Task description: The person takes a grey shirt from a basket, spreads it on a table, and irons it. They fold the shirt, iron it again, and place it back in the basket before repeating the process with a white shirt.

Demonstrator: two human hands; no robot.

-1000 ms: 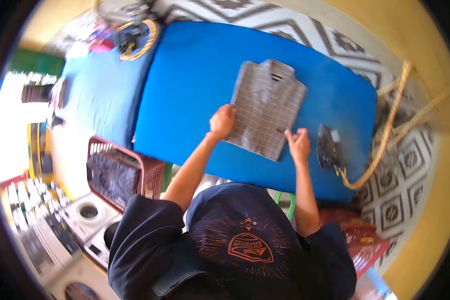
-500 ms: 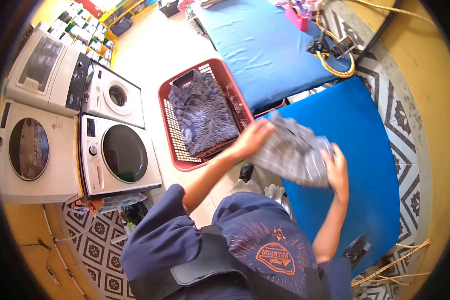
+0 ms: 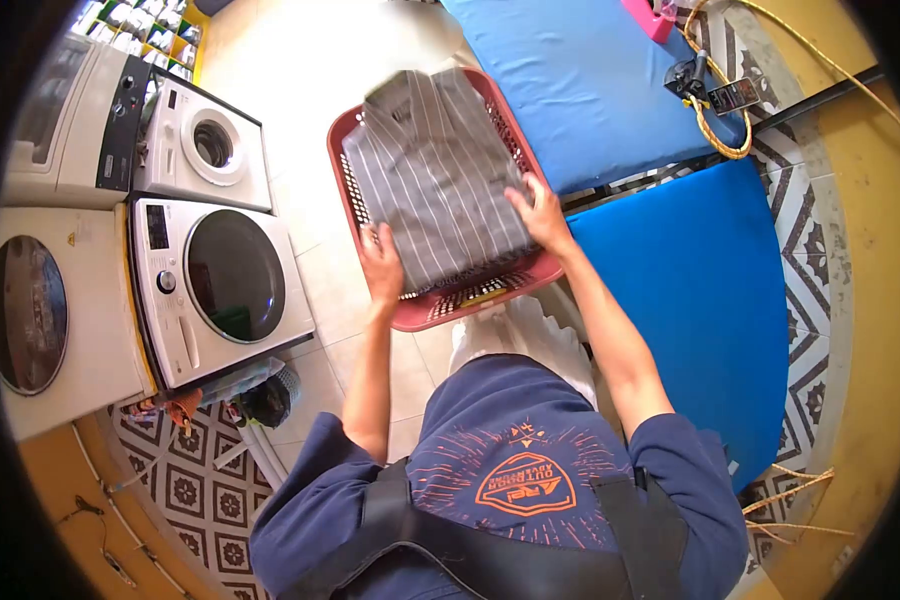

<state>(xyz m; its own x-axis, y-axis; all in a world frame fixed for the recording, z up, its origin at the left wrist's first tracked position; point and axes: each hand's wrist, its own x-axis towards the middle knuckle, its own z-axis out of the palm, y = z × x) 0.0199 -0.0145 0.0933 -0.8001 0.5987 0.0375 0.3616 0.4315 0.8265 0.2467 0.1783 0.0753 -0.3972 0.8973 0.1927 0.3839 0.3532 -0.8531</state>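
Observation:
A folded grey shirt (image 3: 440,180) with white stripes lies collar-away in the red laundry basket (image 3: 438,312), on top of whatever is beneath it. At the shirt's near left corner, my left hand (image 3: 381,265) grips the edge. My right hand (image 3: 542,215) holds its right edge, thumb over the cloth. The patterned dark shirt seen earlier in the basket is now hidden.
White front-loading machines (image 3: 235,275) stand stacked at left. To the right are two blue padded surfaces (image 3: 690,300); the farther one carries a black device, a phone (image 3: 733,96) and a yellow rope loop (image 3: 722,140). A pink dispenser (image 3: 652,18) sits beyond.
The grey striped shirt has moved left from over the near blue surface into the basket, covering the patterned shirt. Both hands moved with it, and the view has shifted.

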